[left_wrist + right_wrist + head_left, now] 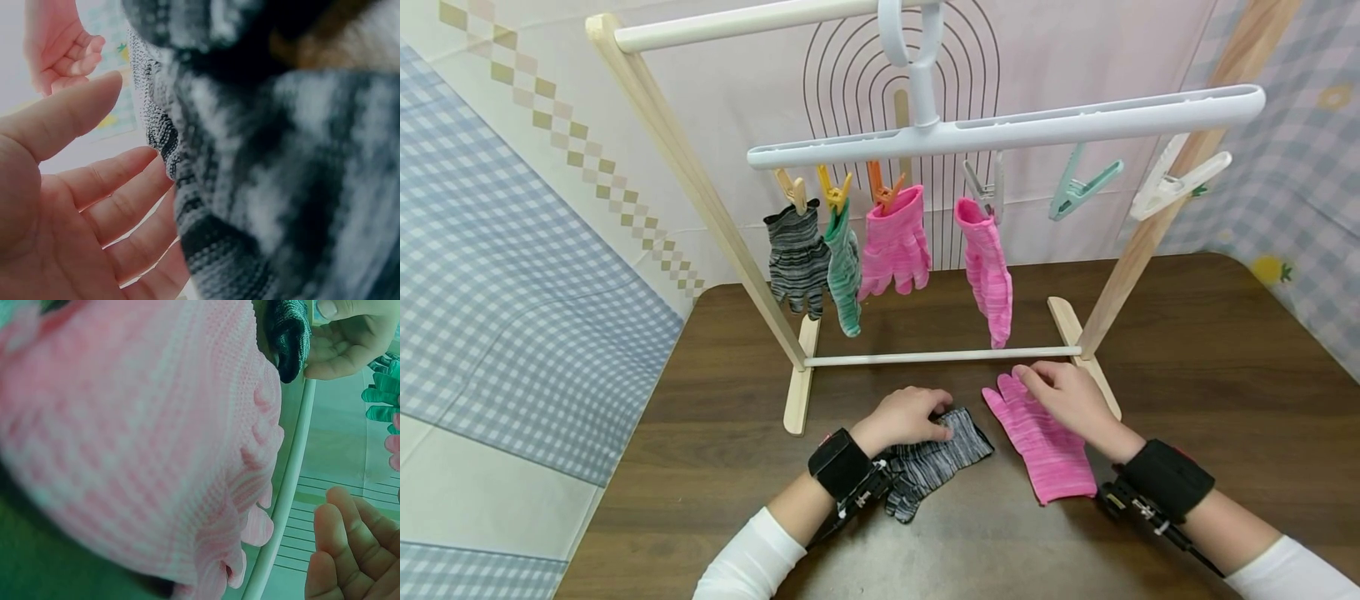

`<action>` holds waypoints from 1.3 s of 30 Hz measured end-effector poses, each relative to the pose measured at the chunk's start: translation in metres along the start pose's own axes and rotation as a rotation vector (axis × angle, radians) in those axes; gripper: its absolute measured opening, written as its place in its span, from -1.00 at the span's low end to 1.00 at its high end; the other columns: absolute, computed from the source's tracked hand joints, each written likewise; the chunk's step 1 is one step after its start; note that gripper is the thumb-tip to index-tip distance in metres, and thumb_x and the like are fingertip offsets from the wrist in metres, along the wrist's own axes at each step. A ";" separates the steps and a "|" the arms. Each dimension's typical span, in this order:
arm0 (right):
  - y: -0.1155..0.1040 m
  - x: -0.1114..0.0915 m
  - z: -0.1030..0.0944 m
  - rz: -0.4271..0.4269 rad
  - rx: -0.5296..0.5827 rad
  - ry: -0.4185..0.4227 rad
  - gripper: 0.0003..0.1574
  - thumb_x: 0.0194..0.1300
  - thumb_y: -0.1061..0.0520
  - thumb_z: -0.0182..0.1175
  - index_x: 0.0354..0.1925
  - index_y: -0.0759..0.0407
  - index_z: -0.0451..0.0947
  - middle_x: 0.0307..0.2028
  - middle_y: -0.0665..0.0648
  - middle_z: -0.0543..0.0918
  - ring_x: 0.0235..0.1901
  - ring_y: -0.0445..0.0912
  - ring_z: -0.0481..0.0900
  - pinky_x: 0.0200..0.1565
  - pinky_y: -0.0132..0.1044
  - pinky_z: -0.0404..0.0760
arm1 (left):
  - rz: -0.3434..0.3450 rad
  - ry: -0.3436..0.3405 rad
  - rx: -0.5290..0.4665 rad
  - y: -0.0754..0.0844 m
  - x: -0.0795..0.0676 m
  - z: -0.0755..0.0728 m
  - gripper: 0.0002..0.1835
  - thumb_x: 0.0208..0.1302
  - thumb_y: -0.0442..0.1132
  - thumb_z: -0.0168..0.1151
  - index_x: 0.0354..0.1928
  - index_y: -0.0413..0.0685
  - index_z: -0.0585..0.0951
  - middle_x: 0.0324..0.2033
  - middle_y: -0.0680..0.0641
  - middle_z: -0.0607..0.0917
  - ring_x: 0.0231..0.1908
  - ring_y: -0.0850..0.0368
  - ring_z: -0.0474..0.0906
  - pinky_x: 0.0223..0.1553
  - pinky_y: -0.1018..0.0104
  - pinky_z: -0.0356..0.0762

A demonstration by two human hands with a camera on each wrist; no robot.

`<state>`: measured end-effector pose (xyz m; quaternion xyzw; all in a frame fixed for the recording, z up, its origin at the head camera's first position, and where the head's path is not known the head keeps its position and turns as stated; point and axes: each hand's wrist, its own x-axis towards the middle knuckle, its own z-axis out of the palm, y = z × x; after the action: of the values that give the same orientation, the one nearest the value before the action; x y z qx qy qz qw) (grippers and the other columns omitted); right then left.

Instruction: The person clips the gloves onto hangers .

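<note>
A black-and-grey striped knit glove [942, 463] lies on the table, its cuff toward the right. My left hand [904, 418] is over its upper edge; in the left wrist view the fingers are loosely bent beside the knit, with the thumb held apart. To the right lies a pink knit glove [1047, 450], fingers pointing away from me and cuff toward me. Over its finger end is my right hand [1070, 404]. The right wrist view shows those fingers slightly bent, with nothing between them and the pink knit at some distance.
Behind the hands stands a wooden rack [730, 225]. A white hanger [1000, 129] carries several clothespins. Hanging from them are a grey glove [797, 258], a green glove [844, 271] and two pink gloves [895, 237]. A mint clothespin [1084, 185] and a white clothespin [1180, 179] hold nothing.
</note>
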<state>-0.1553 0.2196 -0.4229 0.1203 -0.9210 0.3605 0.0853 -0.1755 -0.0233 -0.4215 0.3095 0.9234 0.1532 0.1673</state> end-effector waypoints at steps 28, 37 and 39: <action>0.000 -0.002 -0.003 0.020 0.003 -0.022 -0.59 0.31 -0.06 -0.01 -0.58 0.11 0.45 -0.75 -0.04 0.29 -0.72 -0.20 0.18 -0.59 -0.27 0.20 | -0.008 0.019 0.240 0.007 0.004 0.009 -0.48 0.01 0.01 0.29 0.06 0.06 0.48 -0.08 0.02 0.56 -0.10 0.12 0.49 -0.23 0.24 0.51; -0.001 -0.002 -0.003 0.018 0.006 -0.009 -0.57 0.30 -0.06 0.01 -0.61 0.13 0.44 -0.75 -0.04 0.28 -0.71 -0.19 0.21 -0.59 -0.27 0.22 | -0.008 -0.002 0.257 0.011 0.004 0.007 -0.50 0.03 -0.03 0.29 0.05 0.03 0.49 -0.10 -0.01 0.61 -0.11 0.07 0.50 -0.22 0.21 0.51; 0.000 -0.003 -0.002 0.015 0.009 -0.005 -0.58 0.30 -0.06 0.01 -0.61 0.14 0.45 -0.76 -0.04 0.28 -0.71 -0.17 0.22 -0.59 -0.27 0.22 | -0.009 -0.005 0.249 0.011 0.003 0.008 -0.50 0.02 -0.04 0.30 0.05 0.02 0.49 -0.11 -0.02 0.62 -0.12 0.06 0.51 -0.23 0.21 0.51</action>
<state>-0.1525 0.2215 -0.4217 0.1145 -0.9204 0.3652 0.0799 -0.1691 -0.0111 -0.4248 0.3243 0.9363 0.0359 0.1303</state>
